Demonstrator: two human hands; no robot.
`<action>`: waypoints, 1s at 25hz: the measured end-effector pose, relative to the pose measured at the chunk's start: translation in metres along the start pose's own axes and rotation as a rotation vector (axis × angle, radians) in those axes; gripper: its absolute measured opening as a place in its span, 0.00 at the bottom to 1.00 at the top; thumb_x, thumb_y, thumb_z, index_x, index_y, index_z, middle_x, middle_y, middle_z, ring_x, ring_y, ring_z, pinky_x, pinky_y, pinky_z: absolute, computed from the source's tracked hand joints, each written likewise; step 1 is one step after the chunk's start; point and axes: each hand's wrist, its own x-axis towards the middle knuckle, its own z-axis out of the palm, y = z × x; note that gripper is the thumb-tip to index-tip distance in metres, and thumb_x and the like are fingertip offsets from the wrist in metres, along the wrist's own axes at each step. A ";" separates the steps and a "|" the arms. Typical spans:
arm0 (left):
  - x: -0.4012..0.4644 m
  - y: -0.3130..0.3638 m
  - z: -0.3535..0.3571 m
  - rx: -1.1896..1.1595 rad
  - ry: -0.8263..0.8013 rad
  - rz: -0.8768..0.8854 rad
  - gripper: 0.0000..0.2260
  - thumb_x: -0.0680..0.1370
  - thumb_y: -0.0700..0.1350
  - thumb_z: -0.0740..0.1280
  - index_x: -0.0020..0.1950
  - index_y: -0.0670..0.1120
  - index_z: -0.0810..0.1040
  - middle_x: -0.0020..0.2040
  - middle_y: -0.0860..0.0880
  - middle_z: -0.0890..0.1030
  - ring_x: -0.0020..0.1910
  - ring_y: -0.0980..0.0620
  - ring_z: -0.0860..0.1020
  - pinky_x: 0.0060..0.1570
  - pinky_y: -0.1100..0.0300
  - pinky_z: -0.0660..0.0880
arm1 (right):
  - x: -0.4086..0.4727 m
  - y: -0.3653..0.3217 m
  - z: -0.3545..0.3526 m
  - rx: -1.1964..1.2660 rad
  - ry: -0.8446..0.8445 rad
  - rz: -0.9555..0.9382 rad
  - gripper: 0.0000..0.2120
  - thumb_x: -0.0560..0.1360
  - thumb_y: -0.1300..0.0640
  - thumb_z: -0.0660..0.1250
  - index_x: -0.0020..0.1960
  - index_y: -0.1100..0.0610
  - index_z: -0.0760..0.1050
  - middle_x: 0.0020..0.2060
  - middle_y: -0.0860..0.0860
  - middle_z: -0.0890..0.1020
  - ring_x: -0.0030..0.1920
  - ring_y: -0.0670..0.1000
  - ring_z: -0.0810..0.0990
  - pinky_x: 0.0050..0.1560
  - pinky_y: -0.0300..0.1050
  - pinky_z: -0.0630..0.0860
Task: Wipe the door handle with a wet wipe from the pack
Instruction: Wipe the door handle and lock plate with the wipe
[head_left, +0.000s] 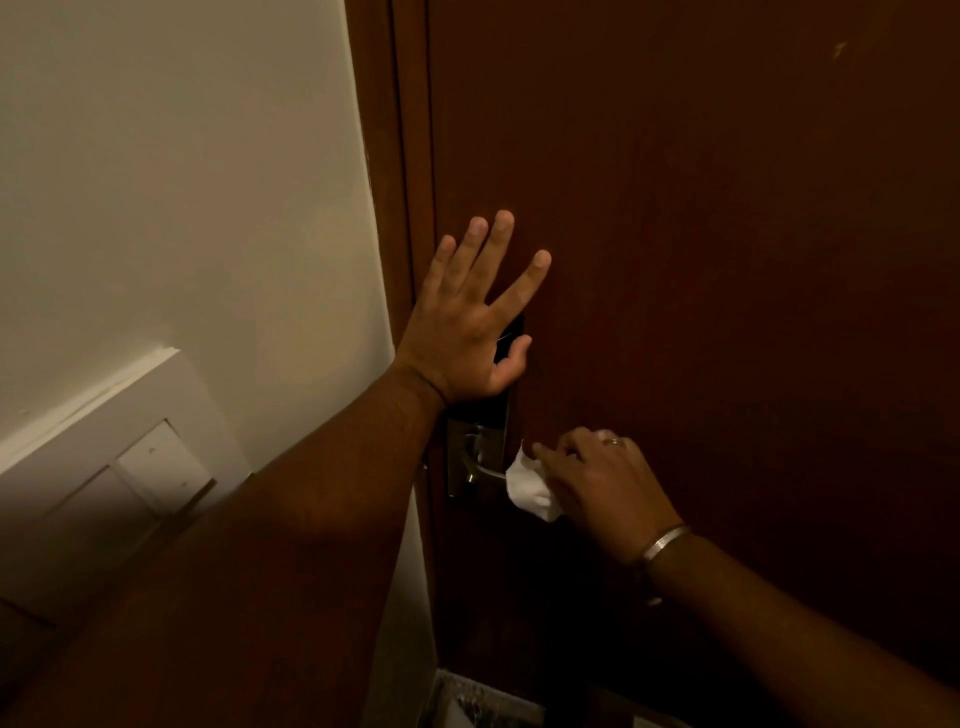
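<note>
The left hand (467, 317) lies flat against the dark red-brown door (727, 208), its fingers (498, 244) spread wide and holding nothing; the palm covers the upper part of the black lock plate (483, 410). Below that plate sits a metal backplate with the handle (480, 467), a silver lever that points to the right.

The right hand (602, 483) is lower, just right of the lever, with its fingers curled and pinched around a white wipe (530, 488). The wipe is bunched up and sits against the free end of the handle (that end is hidden behind it, so how much of the lever is wrapped cannot be told). A ring shows on one finger of this hand and a metal bangle (660, 543) circles the wrist.

To the left of the door frame is a pale wall (182, 182) with a white switch panel (135, 467) low down. The pack is not visible.
</note>
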 end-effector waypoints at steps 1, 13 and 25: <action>0.000 0.000 0.000 0.001 -0.003 -0.002 0.36 0.73 0.56 0.66 0.78 0.47 0.59 0.77 0.34 0.57 0.77 0.34 0.53 0.76 0.38 0.48 | 0.001 -0.003 0.001 0.003 -0.003 -0.013 0.24 0.63 0.56 0.75 0.58 0.53 0.77 0.45 0.54 0.81 0.43 0.58 0.81 0.40 0.52 0.76; 0.000 0.000 -0.001 0.007 -0.003 0.001 0.35 0.73 0.56 0.67 0.77 0.47 0.61 0.76 0.32 0.58 0.77 0.34 0.53 0.75 0.38 0.49 | 0.014 0.022 0.016 0.128 -0.172 -0.331 0.08 0.72 0.56 0.66 0.50 0.53 0.80 0.45 0.52 0.85 0.46 0.52 0.83 0.47 0.45 0.78; 0.000 0.000 0.000 -0.001 -0.016 0.000 0.35 0.73 0.56 0.66 0.77 0.47 0.60 0.77 0.33 0.58 0.77 0.34 0.53 0.76 0.38 0.48 | 0.005 0.024 0.034 0.209 0.081 -0.374 0.15 0.72 0.51 0.58 0.53 0.53 0.79 0.45 0.50 0.86 0.44 0.47 0.84 0.50 0.43 0.75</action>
